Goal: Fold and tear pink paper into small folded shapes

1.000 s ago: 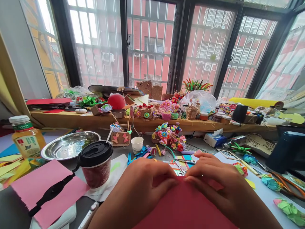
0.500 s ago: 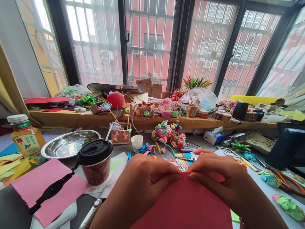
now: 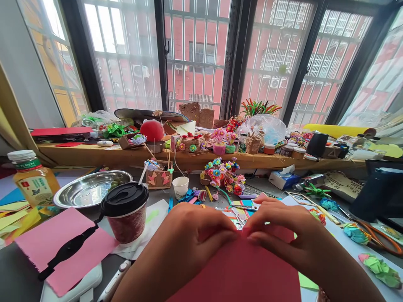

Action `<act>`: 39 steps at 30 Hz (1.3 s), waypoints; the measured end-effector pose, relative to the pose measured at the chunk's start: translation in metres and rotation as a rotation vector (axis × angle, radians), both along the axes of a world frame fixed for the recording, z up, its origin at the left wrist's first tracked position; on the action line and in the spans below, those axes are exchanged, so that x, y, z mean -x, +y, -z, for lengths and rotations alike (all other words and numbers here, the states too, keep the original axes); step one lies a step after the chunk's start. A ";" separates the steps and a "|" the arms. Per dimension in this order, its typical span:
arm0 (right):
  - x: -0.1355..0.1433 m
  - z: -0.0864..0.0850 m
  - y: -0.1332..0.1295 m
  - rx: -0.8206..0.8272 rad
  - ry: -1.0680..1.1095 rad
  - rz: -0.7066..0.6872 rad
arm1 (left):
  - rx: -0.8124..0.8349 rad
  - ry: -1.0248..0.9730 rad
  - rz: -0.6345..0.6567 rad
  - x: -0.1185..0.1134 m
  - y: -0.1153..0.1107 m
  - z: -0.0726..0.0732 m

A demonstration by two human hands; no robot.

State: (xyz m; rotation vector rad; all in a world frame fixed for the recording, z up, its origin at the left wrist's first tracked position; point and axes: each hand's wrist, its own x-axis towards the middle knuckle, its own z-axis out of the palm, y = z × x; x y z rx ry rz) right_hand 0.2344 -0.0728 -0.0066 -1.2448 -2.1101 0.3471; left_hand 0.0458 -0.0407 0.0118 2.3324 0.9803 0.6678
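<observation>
A sheet of pinkish-red paper (image 3: pixel 242 268) is held up in front of me, its lower part running out of view. My left hand (image 3: pixel 201 239) pinches its top edge between thumb and fingers, with a ring on one finger. Close beside it, my right hand (image 3: pixel 283 230) pinches the same edge, and the two thumbs are a small gap apart. Just beyond the fingertips, a pair of scissors (image 3: pixel 239 219) lies partly hidden on the table. Whether the paper's top edge is creased is hard to make out.
At left stand a lidded coffee cup (image 3: pixel 125 214), a steel dish (image 3: pixel 91 188), a juice bottle (image 3: pixel 33 178) and pink paper (image 3: pixel 64 251) under a black strap. A white paper cup (image 3: pixel 181 187) and crochet flowers (image 3: pixel 223 174) are ahead. Folded paper pieces (image 3: pixel 379 268) lie right.
My right fingers have loosened slightly and shifted along the paper's top edge. The sheet has moved a little left, and its right edge has shifted. My left hand stays nearly still.
</observation>
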 end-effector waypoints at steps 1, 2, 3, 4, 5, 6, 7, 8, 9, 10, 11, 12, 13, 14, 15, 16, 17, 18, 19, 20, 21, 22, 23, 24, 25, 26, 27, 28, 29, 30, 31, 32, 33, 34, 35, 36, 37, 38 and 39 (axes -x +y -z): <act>0.000 0.000 0.000 0.024 -0.016 0.007 | 0.011 0.002 -0.004 0.000 0.001 0.000; -0.001 -0.001 0.000 0.044 -0.028 0.015 | 0.022 0.004 -0.007 0.001 0.002 0.001; -0.001 -0.001 0.001 0.061 -0.037 0.026 | 0.027 0.005 -0.007 0.002 0.003 0.002; -0.002 -0.001 0.001 0.075 -0.043 0.036 | 0.022 0.009 -0.003 0.003 0.005 0.004; -0.002 -0.001 0.001 0.087 -0.048 0.041 | 0.005 0.020 0.000 0.004 0.006 0.006; -0.002 0.000 0.001 0.098 -0.051 0.044 | -0.020 0.038 0.000 0.005 0.008 0.007; -0.002 0.000 0.001 0.106 -0.053 0.046 | -0.046 0.066 -0.001 0.006 0.010 0.009; -0.003 0.000 0.001 0.111 -0.054 0.046 | -0.054 0.099 0.004 0.007 0.011 0.011; -0.003 0.000 0.001 0.115 -0.052 0.045 | -0.050 0.133 0.011 0.008 0.012 0.012; -0.003 0.000 0.001 0.120 -0.048 0.044 | -0.033 0.162 0.024 0.008 0.013 0.013; -0.003 -0.001 0.001 0.127 -0.040 0.045 | -0.010 0.175 0.034 0.008 0.014 0.013; -0.004 -0.001 0.001 0.136 -0.029 0.048 | 0.010 0.176 0.040 0.007 0.014 0.013; -0.004 -0.002 0.001 0.149 -0.017 0.051 | 0.021 0.167 0.039 0.007 0.014 0.012; -0.004 -0.003 0.001 0.165 -0.003 0.052 | 0.023 0.155 0.029 0.006 0.014 0.012; -0.004 -0.003 0.002 0.178 0.012 0.051 | 0.019 0.146 0.021 0.006 0.013 0.011; -0.003 -0.004 0.002 0.190 0.025 0.048 | 0.015 0.143 0.016 0.005 0.013 0.010; -0.003 -0.004 0.002 0.198 0.036 0.046 | 0.009 0.143 0.014 0.005 0.013 0.010; -0.003 -0.004 0.003 0.204 0.045 0.045 | 0.005 0.144 0.011 0.005 0.012 0.010; -0.003 -0.004 0.003 0.206 0.051 0.045 | 0.004 0.144 0.008 0.005 0.012 0.010; -0.003 -0.004 0.004 0.205 0.054 0.046 | 0.007 0.142 0.006 0.005 0.012 0.010; -0.002 -0.004 0.005 0.204 0.054 0.047 | 0.013 0.140 0.003 0.005 0.012 0.010; -0.002 -0.004 0.005 0.204 0.053 0.047 | 0.021 0.140 0.002 0.006 0.011 0.010; -0.003 -0.004 0.005 0.207 0.050 0.044 | 0.032 0.142 0.000 0.006 0.011 0.010; -0.003 -0.004 0.006 0.211 0.047 0.041 | 0.030 0.148 -0.002 0.006 0.011 0.010; -0.003 -0.004 0.006 0.217 0.045 0.041 | 0.037 0.152 -0.002 0.006 0.011 0.010; -0.003 -0.004 0.006 0.223 0.043 0.039 | 0.029 0.157 -0.014 0.005 0.011 0.010; -0.003 -0.004 0.006 0.228 0.043 0.037 | 0.026 0.159 -0.021 0.005 0.012 0.010; -0.003 -0.005 0.006 0.230 0.045 0.033 | 0.028 0.157 -0.023 0.005 0.012 0.010; -0.003 -0.005 0.006 0.231 0.049 0.029 | 0.026 0.154 -0.028 0.005 0.012 0.010; -0.003 -0.006 0.006 0.235 0.051 0.024 | 0.025 0.152 -0.030 0.004 0.013 0.011; -0.003 -0.006 0.007 0.238 0.052 0.019 | 0.022 0.150 -0.031 0.004 0.013 0.011; -0.003 -0.007 0.007 0.241 0.052 0.017 | 0.022 0.149 -0.032 0.004 0.014 0.012; -0.003 -0.007 0.007 0.242 0.051 0.014 | 0.023 0.150 -0.033 0.004 0.014 0.013; -0.003 -0.008 0.008 0.243 0.049 0.011 | 0.031 0.150 -0.031 0.004 0.014 0.013; -0.003 -0.008 0.008 0.245 0.050 0.006 | 0.038 0.149 -0.030 0.005 0.014 0.014; -0.003 -0.008 0.009 0.247 0.053 0.002 | 0.041 0.147 -0.031 0.005 0.014 0.014; -0.003 -0.008 0.009 0.250 0.056 -0.001 | 0.042 0.147 -0.034 0.005 0.014 0.013; -0.004 -0.008 0.009 0.256 0.059 -0.003 | 0.041 0.146 -0.036 0.005 0.014 0.013; -0.004 -0.007 0.009 0.263 0.063 -0.001 | 0.042 0.144 -0.036 0.005 0.014 0.012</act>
